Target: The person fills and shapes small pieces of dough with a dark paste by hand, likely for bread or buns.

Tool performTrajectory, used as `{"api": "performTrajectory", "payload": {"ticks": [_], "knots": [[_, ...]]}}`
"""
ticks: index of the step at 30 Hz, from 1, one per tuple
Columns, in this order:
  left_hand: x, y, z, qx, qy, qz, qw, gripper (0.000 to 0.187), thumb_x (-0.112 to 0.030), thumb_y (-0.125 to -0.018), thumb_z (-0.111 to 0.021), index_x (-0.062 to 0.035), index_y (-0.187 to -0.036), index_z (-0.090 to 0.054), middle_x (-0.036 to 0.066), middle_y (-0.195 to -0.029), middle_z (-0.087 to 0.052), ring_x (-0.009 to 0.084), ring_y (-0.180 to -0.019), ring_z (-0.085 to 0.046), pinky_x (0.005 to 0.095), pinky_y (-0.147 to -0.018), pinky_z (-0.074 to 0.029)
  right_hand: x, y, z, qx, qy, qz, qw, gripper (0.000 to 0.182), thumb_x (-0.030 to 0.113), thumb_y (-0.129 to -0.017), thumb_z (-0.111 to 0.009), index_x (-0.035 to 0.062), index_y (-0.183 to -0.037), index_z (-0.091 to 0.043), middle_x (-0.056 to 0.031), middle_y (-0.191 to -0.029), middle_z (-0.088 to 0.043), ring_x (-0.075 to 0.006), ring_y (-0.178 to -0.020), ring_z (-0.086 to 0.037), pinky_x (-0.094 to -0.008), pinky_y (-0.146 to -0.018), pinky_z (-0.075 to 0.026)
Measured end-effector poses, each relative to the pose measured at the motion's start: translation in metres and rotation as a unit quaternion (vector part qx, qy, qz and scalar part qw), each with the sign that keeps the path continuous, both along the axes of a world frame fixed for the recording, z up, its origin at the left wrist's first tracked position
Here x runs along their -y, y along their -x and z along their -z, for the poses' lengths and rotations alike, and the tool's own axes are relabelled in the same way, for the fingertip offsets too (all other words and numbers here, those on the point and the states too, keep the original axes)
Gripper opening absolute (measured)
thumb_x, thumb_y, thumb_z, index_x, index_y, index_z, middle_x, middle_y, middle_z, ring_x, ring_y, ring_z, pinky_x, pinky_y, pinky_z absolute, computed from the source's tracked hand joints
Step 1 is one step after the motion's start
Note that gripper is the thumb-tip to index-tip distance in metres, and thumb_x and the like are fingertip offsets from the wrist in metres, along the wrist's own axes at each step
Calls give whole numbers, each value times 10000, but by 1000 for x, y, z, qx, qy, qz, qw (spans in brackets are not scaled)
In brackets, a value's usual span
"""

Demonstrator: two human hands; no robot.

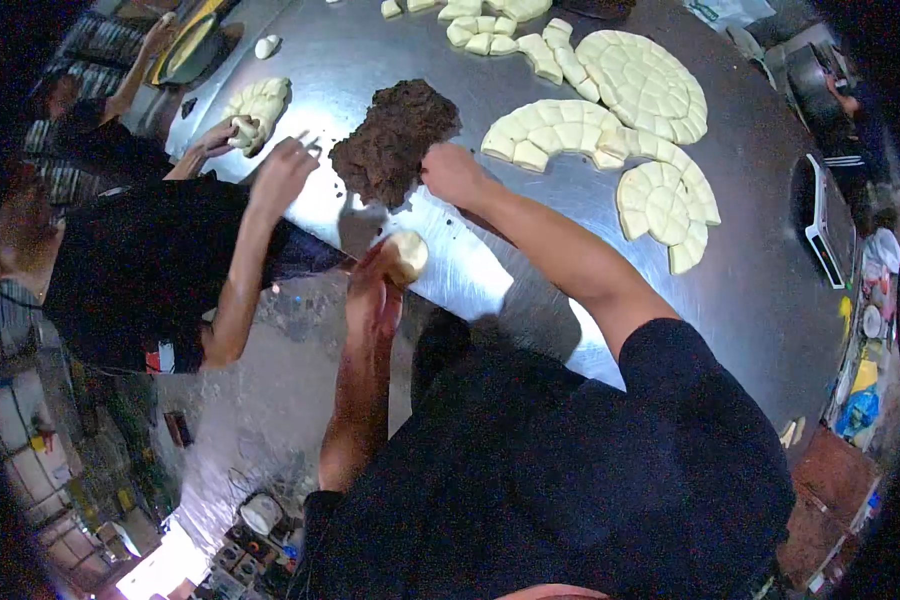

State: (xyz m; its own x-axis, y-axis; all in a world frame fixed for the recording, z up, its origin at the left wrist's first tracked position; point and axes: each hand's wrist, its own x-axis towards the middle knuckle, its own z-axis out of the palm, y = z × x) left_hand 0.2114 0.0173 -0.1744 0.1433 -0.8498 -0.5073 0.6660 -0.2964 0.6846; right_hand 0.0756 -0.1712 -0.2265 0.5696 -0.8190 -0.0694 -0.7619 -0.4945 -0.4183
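Observation:
In the head view, my left hand (378, 285) holds a round pale dough piece (408, 255) just off the near edge of the metal table (460, 262). My right hand (453, 175) touches the right side of a dark brown crumbly mound (395, 140); its fingers are bent together, and what they hold, if anything, is hidden. To the right lie cut dough pieces in a curved band (560, 128), a small round cluster (663, 203) and a large scored disc (640, 85).
At the left a co-worker in a dark shirt (150, 270) has both hands over the table, near a pile of dough pieces (260, 100). Another person stands farther left by a round pan (192, 48). A white-framed device (825, 220) sits at the table's right edge.

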Motion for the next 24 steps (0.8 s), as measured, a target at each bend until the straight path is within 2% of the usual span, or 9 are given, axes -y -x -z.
{"api": "performTrajectory", "payload": {"ticks": [3,4,6,9,13,16,19,22,24], "knots": [[32,11,-6,80,33,-5,996,366,-59,-882,-602,23,-1229,-520,86,-964,-627,130,-778,-602,232,-670,-492,-28,31,-32,318,-47,143,936,322,34,-714,-510,4,-972,-700,-178,-951,-670,-323,-829,-644,-383,-782,-517],[40,12,-3,87,46,35,995,388,-81,-899,-588,23,-1263,-502,69,-911,-615,92,-709,-558,203,-600,-455,-41,43,-47,316,-43,144,937,322,34,-714,-510,4,-972,-700,-178,-951,-670,-323,-829,-644,-383,-782,-517],[52,41,-36,103,57,73,990,405,-124,-931,-559,49,-1286,-471,104,-975,-618,136,-764,-599,249,-643,-508,-68,69,-83,509,-35,133,850,384,11,-696,-504,7,-1036,-683,-181,-990,-654,-344,-928,-604,-419,-863,-476],[66,92,-75,4,124,40,991,384,-222,-986,-470,35,-1271,-487,134,-1124,-594,241,-967,-614,407,-849,-532,-102,100,-107,418,220,68,879,471,-1,-652,-509,28,-1102,-647,-146,-1064,-620,-345,-1031,-543,-431,-929,-424],[68,125,-89,22,128,113,985,305,-128,-953,-522,29,-1213,-541,121,-1114,-616,220,-973,-625,385,-829,-541,-131,151,-137,205,374,73,902,509,31,-610,-560,62,-1112,-640,-109,-1116,-567,-345,-1091,-490,-454,-961,-381],[50,153,-115,130,148,169,966,255,-45,-917,-545,39,-1155,-581,146,-1071,-635,213,-914,-649,366,-772,-569,-142,195,-158,276,312,157,895,404,45,-688,-608,64,-1090,-636,-114,-1017,-598,-274,-921,-572,-392,-802,-460],[38,176,-125,134,165,230,950,237,9,-907,-512,54,-1131,-575,159,-1065,-633,218,-921,-645,363,-782,-576,-141,222,-169,429,-57,133,892,325,248,-733,-787,49,-937,-631,-28,-760,-566,-85,-683,-516,-251,-597,-431],[37,196,-148,110,164,256,946,240,6,-924,-477,54,-1148,-549,144,-1067,-616,217,-975,-613,366,-847,-548,-147,229,-162,425,4,241,872,324,182,-714,-779,37,-960,-627,-12,-739,-543,-84,-697,-494,-242,-614,-426],[39,197,-153,-123,132,257,949,231,-11,-932,-478,52,-1143,-547,143,-1040,-611,218,-986,-592,356,-857,-518,-174,215,-175,421,63,278,861,323,163,-650,-762,17,-904,-626,-69,-723,-581,-185,-680,-603,-286,-647,-496]]}}
